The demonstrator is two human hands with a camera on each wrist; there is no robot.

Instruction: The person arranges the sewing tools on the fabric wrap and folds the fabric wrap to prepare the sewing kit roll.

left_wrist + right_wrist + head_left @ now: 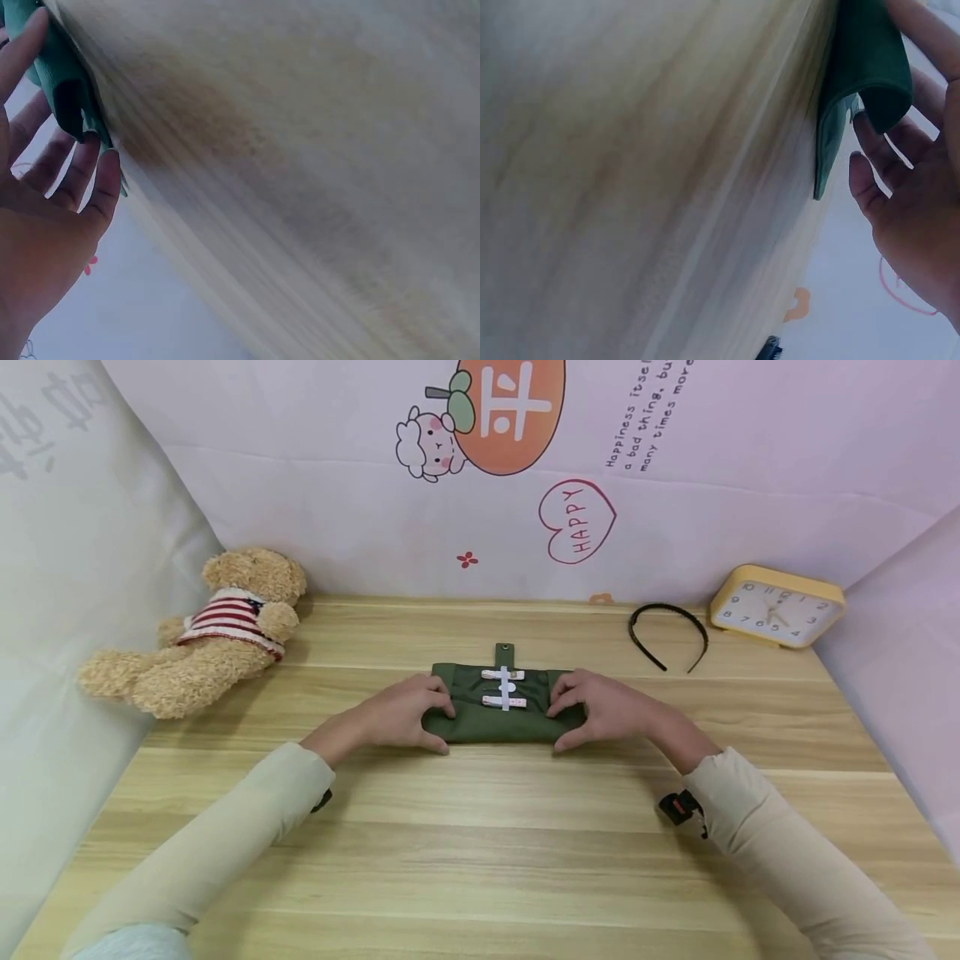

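Observation:
A dark green fabric roll-up pouch (495,727) lies on the wooden table, its near side folded over toward the far side. On its inner face, a white band (505,689) crosses small white, printed strips. A narrow strap (505,655) with a snap points away from me. My left hand (401,714) grips the pouch's left end, thumb at the near edge and fingers curled over the fold. My right hand (607,710) grips the right end the same way. In the left wrist view, the green fabric (64,82) curls into an open fold; the right wrist view shows a similar curl (870,67).
A teddy bear (225,627) in a striped shirt lies at the back left. At the back right are a black headband (670,610) and a yellow-framed clock (776,606). A printed white cloth (337,527) hangs behind the table (465,852).

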